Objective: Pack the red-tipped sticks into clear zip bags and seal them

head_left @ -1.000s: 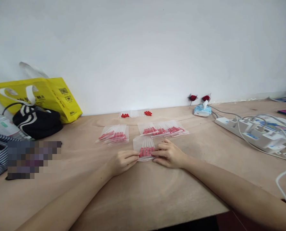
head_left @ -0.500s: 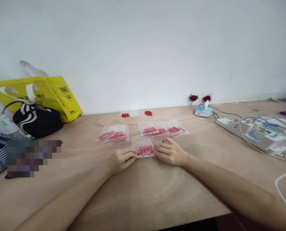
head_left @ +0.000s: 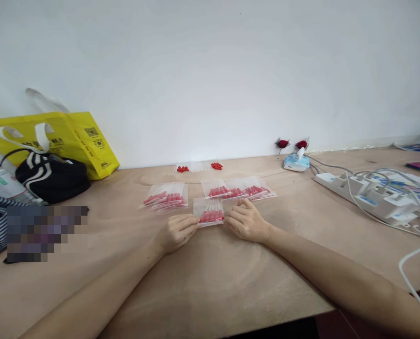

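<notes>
A clear plastic bag (head_left: 210,205) lies flat on the table in front of me, with a row of small red stick-like pieces (head_left: 211,216) inside near its close edge. My left hand (head_left: 179,231) pinches the bag's near left corner. At the near right corner, my right hand (head_left: 247,221) has its fingers curled and pinches the other side. Just beyond, on the left, overlap several similar filled bags (head_left: 170,193). Another overlapping group of filled bags (head_left: 236,189) lies behind my right hand.
Against the wall lie clear bags with red pieces (head_left: 217,165). A yellow bag (head_left: 100,150) and a black pouch (head_left: 54,176) stand left. To the right are a tissue pack (head_left: 296,162), red artificial flowers (head_left: 283,144) and a power strip (head_left: 365,195) with tangled cables. The wooden table (head_left: 181,287) ends near my right forearm.
My hands and the bag have shifted slightly away from me, and the bag now lies flatter. My right hand has moved a little left. The view has turned slightly.
</notes>
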A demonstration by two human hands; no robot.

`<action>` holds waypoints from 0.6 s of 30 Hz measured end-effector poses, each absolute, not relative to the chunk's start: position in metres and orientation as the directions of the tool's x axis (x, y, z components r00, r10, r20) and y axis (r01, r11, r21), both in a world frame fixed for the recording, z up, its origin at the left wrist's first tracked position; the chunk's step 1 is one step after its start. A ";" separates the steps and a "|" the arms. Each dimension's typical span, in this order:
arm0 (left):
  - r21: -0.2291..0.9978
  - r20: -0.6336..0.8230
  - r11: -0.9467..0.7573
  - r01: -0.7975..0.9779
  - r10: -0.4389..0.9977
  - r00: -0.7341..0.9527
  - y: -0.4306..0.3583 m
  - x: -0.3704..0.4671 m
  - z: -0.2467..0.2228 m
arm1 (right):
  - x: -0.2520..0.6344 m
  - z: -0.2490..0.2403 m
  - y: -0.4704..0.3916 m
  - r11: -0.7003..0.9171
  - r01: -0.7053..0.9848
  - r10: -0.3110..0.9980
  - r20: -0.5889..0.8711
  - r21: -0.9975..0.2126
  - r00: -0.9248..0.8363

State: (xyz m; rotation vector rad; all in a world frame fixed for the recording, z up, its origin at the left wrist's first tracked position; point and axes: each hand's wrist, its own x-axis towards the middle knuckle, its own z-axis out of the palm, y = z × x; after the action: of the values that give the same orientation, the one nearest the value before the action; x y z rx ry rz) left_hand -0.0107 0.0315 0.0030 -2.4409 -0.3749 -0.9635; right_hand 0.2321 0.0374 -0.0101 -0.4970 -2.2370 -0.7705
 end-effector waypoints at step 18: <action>-0.081 0.785 -0.914 0.398 0.187 0.590 0.038 0.025 0.000 | 0.218 -0.009 0.034 0.773 0.606 0.229 0.807 0.189 -0.544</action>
State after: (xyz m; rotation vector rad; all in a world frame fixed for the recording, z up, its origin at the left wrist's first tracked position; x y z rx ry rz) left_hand 0.0248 0.0379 -0.0003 -2.5725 -0.4831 -1.2268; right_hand 0.2179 0.0342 -0.0092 -0.6201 -2.1363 -0.5803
